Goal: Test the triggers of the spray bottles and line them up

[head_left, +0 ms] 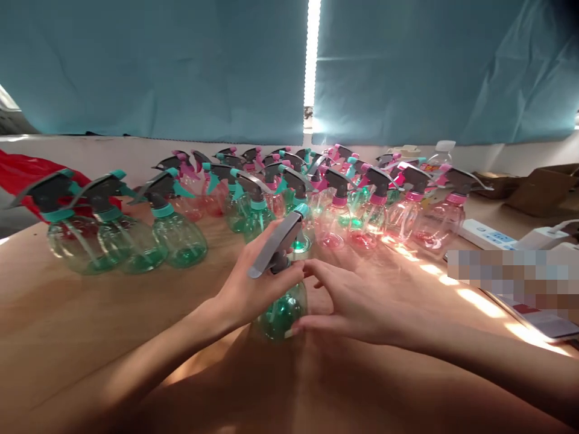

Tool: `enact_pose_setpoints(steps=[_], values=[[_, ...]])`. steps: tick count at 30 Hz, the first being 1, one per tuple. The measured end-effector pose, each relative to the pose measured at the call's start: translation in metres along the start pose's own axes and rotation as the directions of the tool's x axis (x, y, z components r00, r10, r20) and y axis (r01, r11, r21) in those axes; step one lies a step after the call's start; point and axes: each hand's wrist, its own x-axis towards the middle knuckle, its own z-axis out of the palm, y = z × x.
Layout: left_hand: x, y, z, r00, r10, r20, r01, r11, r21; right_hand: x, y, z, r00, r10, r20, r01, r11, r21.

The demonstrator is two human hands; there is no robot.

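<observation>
- Green-tinted clear plastic spray bottle (pixel 279 314) with a grey trigger head (pixel 275 242) and teal nozzle: it stands roughly upright midway between the left and right edges of the wooden counter (pixel 81 313), nearer the front edge than the massed bottles.
- The person's left hand (pixel 246 280) is closed around its neck, just under the trigger head, the thumb lying across the front.
- The right hand (pixel 357 301) is curved wide at the bottle's right side: fingertips meet the neck area by the left thumb, while its thumb is low, beside the body. Whether that thumb presses the plastic cannot be told.
- The step in hand looks like steadying or adjusting the bottle at its neck; whether the head is being turned cannot be told.
- From this pose, a careful move would call for a firm left grip, a level base and light right fingers.
- Three teal-collared green bottles (pixel 184 244) stand towards the counter's left edge; pink-collared clear bottles (pixel 441 223) stand right of centre, short of the far edge.
- A white power strip (pixel 486 234) lies towards the right edge.
</observation>
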Motion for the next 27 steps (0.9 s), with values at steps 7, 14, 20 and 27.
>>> enact_pose_setpoints(steps=[7, 14, 20, 27], values=[[-0.025, -0.017, -0.049, 0.997, 0.008, -0.077, 0.001, 0.993, 0.116, 0.048, -0.034, 0.043, 0.995, -0.079, -0.067, 0.082, 0.995, 0.051], [-0.058, -0.069, -0.106, 0.911, 0.126, -0.392, -0.001, 0.953, 0.304, 0.098, -0.04, 0.059, 0.991, -0.104, -0.085, 0.096, 0.991, -0.091], [-0.079, -0.1, -0.121, 0.887, 0.062, -0.457, 0.147, 0.901, 0.409, 0.14, -0.04, 0.057, 0.999, 0.007, -0.039, -0.02, 0.939, -0.345], [-0.081, -0.097, -0.108, 0.95, 0.034, -0.309, 0.107, 0.897, 0.429, 0.166, -0.04, 0.051, 0.995, 0.092, -0.038, -0.1, 0.908, -0.407]])
